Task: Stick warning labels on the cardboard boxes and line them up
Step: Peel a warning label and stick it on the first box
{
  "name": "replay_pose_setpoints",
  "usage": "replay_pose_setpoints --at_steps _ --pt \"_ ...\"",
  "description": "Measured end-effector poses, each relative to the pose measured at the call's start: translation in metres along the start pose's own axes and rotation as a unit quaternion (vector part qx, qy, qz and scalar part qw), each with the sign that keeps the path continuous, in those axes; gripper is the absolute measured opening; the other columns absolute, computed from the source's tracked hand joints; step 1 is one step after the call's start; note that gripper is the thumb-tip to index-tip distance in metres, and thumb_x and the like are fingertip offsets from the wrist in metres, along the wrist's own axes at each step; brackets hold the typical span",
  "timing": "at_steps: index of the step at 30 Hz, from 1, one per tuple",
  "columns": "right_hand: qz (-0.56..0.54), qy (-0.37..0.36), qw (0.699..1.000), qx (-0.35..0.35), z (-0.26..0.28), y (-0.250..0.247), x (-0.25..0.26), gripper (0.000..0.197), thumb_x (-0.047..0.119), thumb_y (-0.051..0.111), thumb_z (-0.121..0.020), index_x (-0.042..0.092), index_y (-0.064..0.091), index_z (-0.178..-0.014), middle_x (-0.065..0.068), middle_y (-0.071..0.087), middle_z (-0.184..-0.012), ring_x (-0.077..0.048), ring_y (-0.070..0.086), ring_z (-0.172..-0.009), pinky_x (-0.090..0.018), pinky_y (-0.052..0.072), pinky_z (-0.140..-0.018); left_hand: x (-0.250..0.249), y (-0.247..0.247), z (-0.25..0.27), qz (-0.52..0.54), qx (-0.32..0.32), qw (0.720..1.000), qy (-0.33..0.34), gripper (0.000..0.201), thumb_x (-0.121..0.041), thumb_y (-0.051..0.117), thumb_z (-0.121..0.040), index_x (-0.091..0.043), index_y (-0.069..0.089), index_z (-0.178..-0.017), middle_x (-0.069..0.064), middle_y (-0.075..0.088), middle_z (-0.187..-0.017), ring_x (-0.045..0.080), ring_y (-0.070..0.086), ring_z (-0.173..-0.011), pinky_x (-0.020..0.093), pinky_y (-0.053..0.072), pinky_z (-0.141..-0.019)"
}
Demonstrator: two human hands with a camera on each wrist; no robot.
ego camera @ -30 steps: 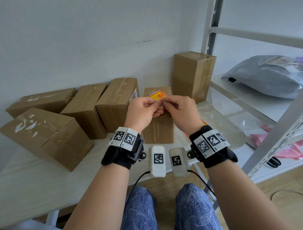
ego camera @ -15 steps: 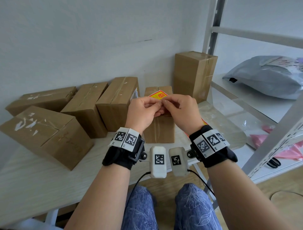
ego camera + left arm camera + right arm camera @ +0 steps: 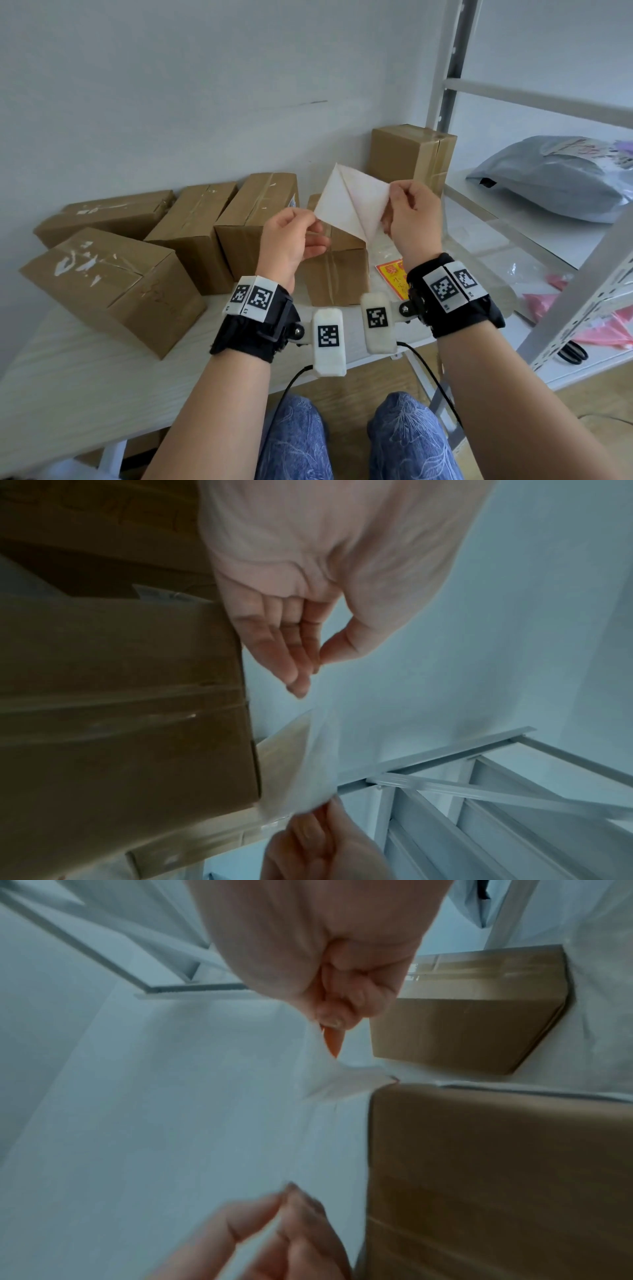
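My left hand (image 3: 313, 219) pinches one corner of a white backing sheet (image 3: 330, 202). My right hand (image 3: 390, 197) pinches the warning label (image 3: 368, 205), whose pale back faces me. The two sheets spread in a V, joined at the bottom. In the right wrist view the label's orange face (image 3: 333, 1042) shows under my right hand (image 3: 334, 1018). The left wrist view shows my left hand (image 3: 316, 661) pinching the blurred backing sheet (image 3: 308, 764). A small cardboard box (image 3: 337, 277) stands on the table just below both hands.
Several taped boxes (image 3: 253, 219) line the wall at left, and one box (image 3: 113, 287) lies nearer me. A tall box (image 3: 411, 154) stands at the back right. More labels (image 3: 394, 277) lie on the table (image 3: 85, 377). A metal rack (image 3: 582, 291) holds a grey bag (image 3: 555, 174).
My hands were together over the small box, holding the label with its red and yellow face up. They have since risen and pulled apart, splitting label and backing into a V.
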State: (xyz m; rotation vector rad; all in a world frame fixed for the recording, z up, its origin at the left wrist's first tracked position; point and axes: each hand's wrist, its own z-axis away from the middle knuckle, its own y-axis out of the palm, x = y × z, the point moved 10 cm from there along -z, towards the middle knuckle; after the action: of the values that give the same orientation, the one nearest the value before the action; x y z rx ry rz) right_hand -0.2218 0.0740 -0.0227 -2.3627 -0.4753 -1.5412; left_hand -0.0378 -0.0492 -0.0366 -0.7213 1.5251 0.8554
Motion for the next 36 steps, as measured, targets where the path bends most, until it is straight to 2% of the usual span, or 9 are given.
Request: replay_pose_setpoints --at_steps 4,8,11,13,18,24,29,34,36 --pt "-0.093 0.081 0.991 -0.053 -0.001 -0.017 -0.006 0.020 0.016 0.042 -0.104 0.015 0.058 -0.093 -0.003 0.050 -0.056 -0.010 0.043 -0.033 -0.019 0.033 -0.036 -0.003 -0.013 0.001 0.010 -0.037 0.999 -0.003 0.016 -0.007 0.051 -0.098 -0.010 0.061 -0.085 0.003 0.057 -0.068 0.011 0.058 -0.048 0.020 0.051 -0.045" --pt "-0.164 0.142 0.969 -0.120 0.001 -0.033 -0.023 0.018 0.013 0.040 -0.104 0.009 0.057 -0.100 -0.004 0.047 -0.056 -0.012 0.038 -0.030 -0.025 0.033 -0.042 -0.004 -0.029 0.004 0.045 -0.083 0.995 -0.004 0.014 -0.007 0.048 -0.099 -0.010 0.058 -0.089 0.004 0.058 -0.068 0.011 0.058 -0.043 0.021 0.048 -0.041" --pt "-0.161 0.135 0.965 -0.157 0.007 -0.043 -0.019 0.018 0.014 0.039 -0.104 0.008 0.056 -0.102 -0.005 0.054 -0.060 -0.013 0.051 -0.032 -0.029 0.044 -0.043 -0.009 -0.043 0.009 0.079 -0.117 0.990 0.010 0.013 -0.008 0.045 -0.101 -0.010 0.055 -0.093 0.006 0.064 -0.067 0.013 0.060 -0.043 0.022 0.050 -0.040" --pt "-0.207 0.138 0.955 -0.164 0.012 -0.043 -0.017 0.018 0.015 0.037 -0.106 0.006 0.052 -0.107 -0.009 0.059 -0.075 -0.018 0.068 -0.047 -0.030 0.054 -0.048 -0.014 -0.054 0.013 0.095 -0.143 0.985 0.021 0.013 -0.007 0.044 -0.101 -0.011 0.054 -0.093 0.007 0.068 -0.069 0.015 0.061 -0.044 0.023 0.050 -0.041" --pt "-0.198 0.074 0.971 -0.113 0.017 -0.025 0.005 0.015 0.014 0.039 -0.105 0.008 0.052 -0.101 -0.002 0.055 -0.079 -0.029 0.075 -0.078 -0.036 0.061 -0.071 -0.023 -0.073 0.021 0.065 -0.182 0.980 0.051 0.009 -0.011 0.047 -0.099 -0.010 0.056 -0.099 0.006 0.069 -0.070 0.015 0.057 -0.041 0.024 0.045 -0.039" --pt "-0.122 0.000 0.991 -0.047 0.032 0.003 0.030 0.021 0.013 0.044 -0.102 0.021 0.058 -0.088 -0.016 0.071 -0.098 -0.020 0.075 -0.079 -0.040 0.061 -0.077 -0.035 -0.087 0.035 -0.056 -0.199 0.973 0.105 0.012 -0.011 0.050 -0.094 -0.009 0.061 -0.088 0.001 0.064 -0.066 0.013 0.057 -0.044 0.022 0.043 -0.040" --pt "-0.110 -0.021 0.994 -0.006 0.045 0.020 0.035 0.017 0.013 0.048 -0.099 0.009 0.063 -0.093 -0.008 0.070 -0.087 -0.023 0.073 -0.085 -0.037 0.060 -0.075 -0.015 -0.085 0.030 -0.167 -0.147 0.974 0.046 0.015 -0.014 0.057 -0.088 -0.011 0.064 -0.075 0.000 0.064 -0.063 0.011 0.057 -0.047 0.022 0.044 -0.045" --pt "-0.079 -0.034 0.996 0.003 0.050 0.023 0.038 0.017 0.018 0.052 -0.098 0.020 0.063 -0.086 0.009 0.072 -0.074 -0.021 0.070 -0.088 -0.044 0.059 -0.082 0.012 -0.078 0.027 -0.206 -0.098 0.973 -0.029 0.014 -0.018 0.063 -0.087 -0.013 0.066 -0.074 0.001 0.070 -0.066 0.016 0.062 -0.056 0.024 0.045 -0.052" --pt "-0.068 -0.041 0.997 0.000 0.051 0.020 0.037 0.012 0.016 0.058 -0.094 0.025 0.063 -0.087 0.007 0.073 -0.077 -0.019 0.071 -0.085 -0.047 0.058 -0.084 0.015 -0.077 0.027 -0.208 -0.097 0.973 -0.032 0.014 -0.020 0.064 -0.089 -0.015 0.066 -0.076 0.000 0.069 -0.068 0.016 0.063 -0.059 0.025 0.045 -0.053"
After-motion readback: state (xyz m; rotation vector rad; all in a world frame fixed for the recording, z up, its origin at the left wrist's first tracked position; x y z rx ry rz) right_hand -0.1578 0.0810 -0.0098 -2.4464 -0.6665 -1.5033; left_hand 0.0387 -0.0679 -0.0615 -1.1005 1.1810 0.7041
